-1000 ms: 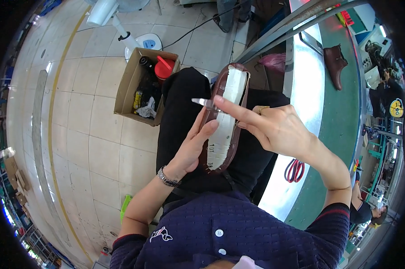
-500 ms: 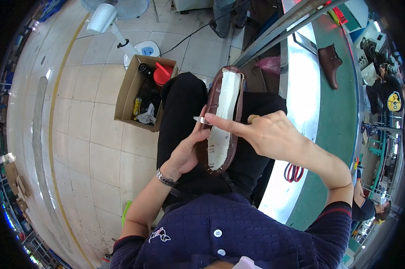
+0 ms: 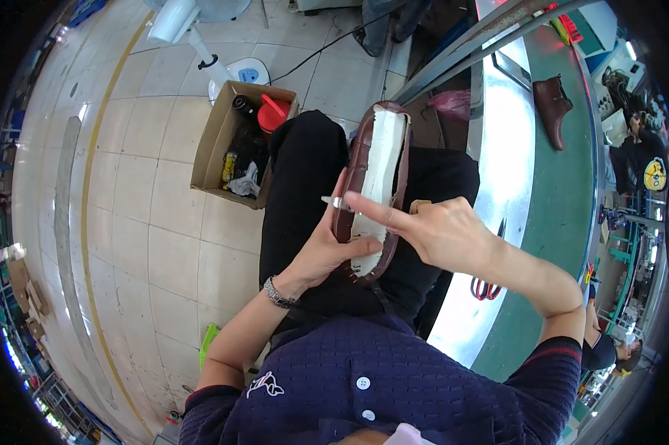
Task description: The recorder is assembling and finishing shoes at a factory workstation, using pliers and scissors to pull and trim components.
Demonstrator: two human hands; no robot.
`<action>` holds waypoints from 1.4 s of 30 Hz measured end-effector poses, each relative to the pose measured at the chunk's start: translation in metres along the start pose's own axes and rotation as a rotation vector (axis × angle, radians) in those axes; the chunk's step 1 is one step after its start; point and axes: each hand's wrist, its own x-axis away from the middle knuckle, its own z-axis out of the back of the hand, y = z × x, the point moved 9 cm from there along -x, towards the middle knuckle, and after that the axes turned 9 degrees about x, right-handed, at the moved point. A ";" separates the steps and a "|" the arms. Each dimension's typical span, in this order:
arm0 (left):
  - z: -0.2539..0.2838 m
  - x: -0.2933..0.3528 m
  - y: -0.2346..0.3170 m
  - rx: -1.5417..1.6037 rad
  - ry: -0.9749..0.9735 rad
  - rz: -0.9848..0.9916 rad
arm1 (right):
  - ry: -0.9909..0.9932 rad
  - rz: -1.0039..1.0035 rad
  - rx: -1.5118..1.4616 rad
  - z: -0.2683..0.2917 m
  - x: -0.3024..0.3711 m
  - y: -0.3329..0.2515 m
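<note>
A brown leather shoe [image 3: 361, 152] lies sole side up over my lap, its long white underside [image 3: 385, 144] facing me and its leather edge turned in around it. My left hand [image 3: 321, 256] grips the shoe from the left near its lower end, the thumb pressed across the white surface. Over the middle of the shoe, my right hand [image 3: 449, 236] is closed with the index finger stretched along a thin metal blade [image 3: 333, 201]. The blade's tip sticks out past the shoe's left edge. Its handle, if any, is hidden in my fingers.
On my right is a bench with a metal edge [image 3: 501, 156] and green top [image 3: 571, 178]. Red-handled scissors [image 3: 487, 288] and a brown boot [image 3: 551, 113] lie there. An open cardboard box [image 3: 204, 152] and a fan base [image 3: 247, 73] stand on the floor ahead left.
My left thumb has moved from the shoe's side onto its white underside. The shoe has turned slightly, its far end going right. My right hand keeps nearly the same place over it.
</note>
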 end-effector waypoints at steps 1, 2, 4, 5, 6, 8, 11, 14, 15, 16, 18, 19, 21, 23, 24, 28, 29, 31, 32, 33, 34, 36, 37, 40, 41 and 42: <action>-0.004 0.002 0.003 -0.037 -0.048 -0.037 | -0.112 -0.058 0.091 -0.009 -0.001 0.007; -0.001 0.005 -0.001 -0.028 0.000 0.002 | -0.119 -0.015 0.154 -0.005 0.001 -0.001; 0.001 0.006 -0.010 -0.027 -0.023 0.152 | -0.017 -0.013 0.015 0.001 0.010 -0.008; 0.000 0.010 -0.023 -0.026 -0.047 0.297 | 0.087 -0.011 -0.120 0.008 0.014 -0.009; -0.001 0.010 -0.024 -0.030 -0.047 0.300 | 0.069 -0.012 -0.130 0.001 0.015 -0.008; 0.000 0.010 -0.027 -0.060 -0.037 0.263 | 0.003 -0.035 -0.056 -0.010 0.016 -0.008; -0.002 0.007 -0.021 -0.046 -0.068 0.186 | -0.047 0.069 0.095 -0.009 0.023 -0.029; -0.003 0.005 -0.024 -0.187 -0.064 0.179 | 0.134 0.151 -0.063 -0.003 0.035 -0.045; -0.001 0.003 -0.023 -0.217 -0.069 0.143 | 0.140 0.143 -0.047 -0.004 0.035 -0.042; 0.004 0.006 -0.027 -0.267 -0.071 0.194 | 0.147 0.138 -0.050 -0.005 0.034 -0.038; 0.005 0.008 -0.027 -0.352 -0.061 0.199 | -0.012 0.005 0.038 -0.024 0.031 -0.020; 0.001 0.006 -0.027 -0.358 -0.062 0.203 | -0.042 0.051 0.093 -0.021 0.036 -0.032; -0.012 0.004 -0.021 -0.225 -0.030 0.198 | 0.179 0.174 -0.094 -0.006 0.045 -0.045; -0.018 0.004 -0.020 -0.211 -0.032 0.222 | 0.280 0.170 -0.042 -0.005 0.054 -0.041; -0.026 0.005 -0.017 -0.358 -0.130 0.217 | 0.139 0.069 -0.010 -0.019 0.054 -0.024; -0.053 0.001 0.002 -1.191 -0.284 0.113 | 0.005 -0.118 0.064 -0.059 0.098 0.028; -0.069 -0.006 0.014 -1.283 -0.307 0.049 | -0.002 -0.163 0.100 -0.063 0.111 0.037; -0.107 -0.028 0.053 -1.326 -0.232 -0.303 | 0.010 -0.331 -0.042 -0.067 0.135 0.062; -0.131 -0.037 0.072 -1.358 -0.283 -0.673 | 0.024 -0.425 -0.151 -0.073 0.144 0.074; -0.145 -0.053 0.079 -1.480 -0.266 -0.852 | -0.071 -0.659 -0.250 -0.072 0.149 0.089; -0.156 -0.079 0.082 -1.548 -0.290 -0.890 | 0.013 -0.743 -0.462 -0.070 0.153 0.095; -0.144 -0.143 0.077 -1.551 -0.400 -0.636 | 0.023 -0.861 -0.816 -0.075 0.152 0.106; -0.143 -0.166 0.076 -1.496 -0.487 -0.326 | 0.043 -0.866 -0.808 -0.070 0.152 0.110; -0.145 -0.191 0.085 -1.480 -0.534 -0.333 | 0.106 -0.903 -1.178 -0.072 0.155 0.116; -0.146 -0.193 0.094 -1.550 -0.469 -0.462 | 0.130 -0.908 -1.180 -0.070 0.156 0.121; -0.149 -0.194 0.099 -1.609 -0.408 -0.593 | 0.165 -0.880 -1.264 -0.070 0.154 0.124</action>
